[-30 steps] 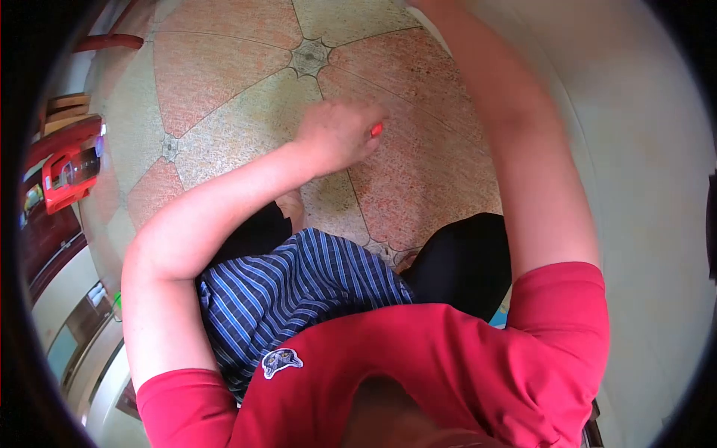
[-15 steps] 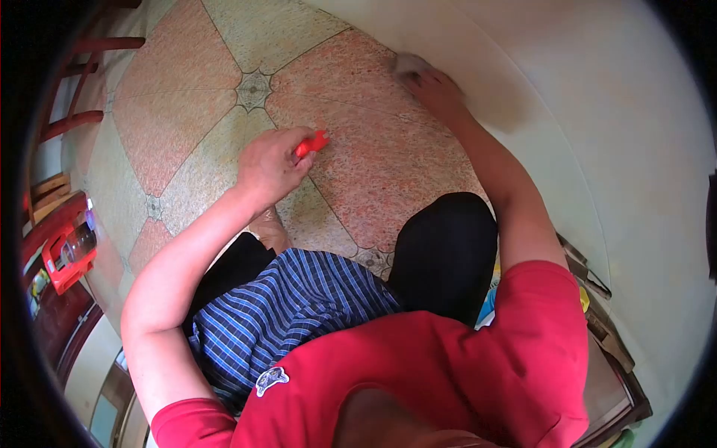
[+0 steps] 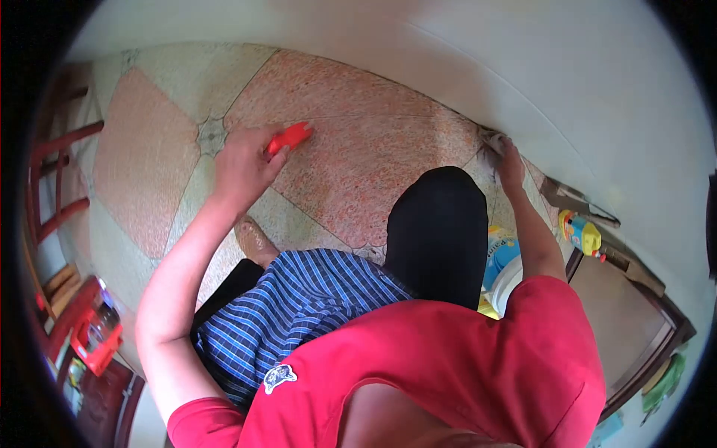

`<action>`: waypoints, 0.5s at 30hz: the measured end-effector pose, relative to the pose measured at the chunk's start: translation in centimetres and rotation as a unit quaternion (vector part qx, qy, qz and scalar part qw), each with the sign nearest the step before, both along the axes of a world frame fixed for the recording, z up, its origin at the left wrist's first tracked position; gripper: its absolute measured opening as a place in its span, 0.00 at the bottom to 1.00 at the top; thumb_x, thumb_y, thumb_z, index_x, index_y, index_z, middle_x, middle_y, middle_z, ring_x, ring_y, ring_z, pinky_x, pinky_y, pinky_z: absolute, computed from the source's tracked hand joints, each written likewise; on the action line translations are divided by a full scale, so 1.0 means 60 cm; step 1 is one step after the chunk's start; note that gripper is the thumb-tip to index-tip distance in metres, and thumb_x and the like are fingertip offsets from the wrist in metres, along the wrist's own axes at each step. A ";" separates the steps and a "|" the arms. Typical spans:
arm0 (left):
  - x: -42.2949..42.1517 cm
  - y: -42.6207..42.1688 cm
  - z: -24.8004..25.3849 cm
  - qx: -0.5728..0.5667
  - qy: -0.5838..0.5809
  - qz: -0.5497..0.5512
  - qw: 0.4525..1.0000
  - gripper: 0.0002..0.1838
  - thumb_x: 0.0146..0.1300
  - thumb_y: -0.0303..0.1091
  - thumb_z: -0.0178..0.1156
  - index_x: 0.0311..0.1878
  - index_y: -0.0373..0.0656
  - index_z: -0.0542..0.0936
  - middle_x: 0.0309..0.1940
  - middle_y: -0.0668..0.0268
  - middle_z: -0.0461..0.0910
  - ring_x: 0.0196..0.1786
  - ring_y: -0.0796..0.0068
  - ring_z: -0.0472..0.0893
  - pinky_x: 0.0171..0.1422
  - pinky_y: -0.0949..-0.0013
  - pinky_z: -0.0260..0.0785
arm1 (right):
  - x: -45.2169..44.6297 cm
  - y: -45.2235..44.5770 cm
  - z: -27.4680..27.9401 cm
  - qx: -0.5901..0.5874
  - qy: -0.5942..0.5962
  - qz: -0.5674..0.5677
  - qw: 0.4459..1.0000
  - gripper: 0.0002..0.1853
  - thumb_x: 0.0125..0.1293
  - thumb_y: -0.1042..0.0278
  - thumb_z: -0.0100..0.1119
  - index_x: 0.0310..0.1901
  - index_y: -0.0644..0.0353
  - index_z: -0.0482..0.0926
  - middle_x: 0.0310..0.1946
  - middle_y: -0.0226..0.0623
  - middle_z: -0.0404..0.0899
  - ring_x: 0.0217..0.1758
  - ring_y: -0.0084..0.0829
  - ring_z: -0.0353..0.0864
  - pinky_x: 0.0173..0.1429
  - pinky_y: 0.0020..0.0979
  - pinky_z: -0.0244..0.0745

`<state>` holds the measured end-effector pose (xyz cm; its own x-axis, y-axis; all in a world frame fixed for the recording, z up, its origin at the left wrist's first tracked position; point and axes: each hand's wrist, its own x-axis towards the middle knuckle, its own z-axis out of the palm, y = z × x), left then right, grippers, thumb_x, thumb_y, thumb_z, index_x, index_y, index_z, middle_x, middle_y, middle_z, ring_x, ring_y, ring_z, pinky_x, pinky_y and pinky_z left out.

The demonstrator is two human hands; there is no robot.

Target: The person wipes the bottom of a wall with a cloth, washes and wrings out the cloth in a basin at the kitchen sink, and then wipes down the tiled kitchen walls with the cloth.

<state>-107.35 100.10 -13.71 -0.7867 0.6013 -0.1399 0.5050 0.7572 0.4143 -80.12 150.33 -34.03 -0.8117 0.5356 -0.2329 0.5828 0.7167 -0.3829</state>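
My left hand (image 3: 245,168) is closed around a small red plastic tool (image 3: 290,138) with a notched end, held above the tiled floor (image 3: 336,172). Its lower part is hidden in my fingers, and I cannot make out its exact kind. Out to the right, my right hand (image 3: 511,166) presses a greyish rag (image 3: 493,142) down where the floor meets the pale wall (image 3: 590,127). Its fingers are partly hidden but bent over the cloth. My knee in black trousers (image 3: 441,231) is between the two hands.
A blue and white bucket (image 3: 505,261) stands by my right forearm. Near it are a yellow bottle (image 3: 581,234) with a red cap and a dark-framed panel (image 3: 620,321) by the wall. Dark red chair legs (image 3: 67,142) and a red basket (image 3: 97,336) are at left.
My right hand has moved with the rag along the wall's foot, back towards me and to the right. The view has turned right, showing more of the bucket and bottle. My left hand keeps the red tool.
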 end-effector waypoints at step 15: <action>0.016 0.018 0.027 0.042 -0.015 0.036 0.998 0.11 0.56 0.31 0.65 0.42 0.38 0.80 0.34 0.59 0.81 0.36 0.67 0.80 0.44 0.69 0.72 | -0.345 -0.322 0.014 -0.347 0.195 -0.028 0.917 0.26 0.45 0.62 0.71 0.46 0.65 0.76 0.46 0.47 0.80 0.50 0.42 0.80 0.55 0.38 0.75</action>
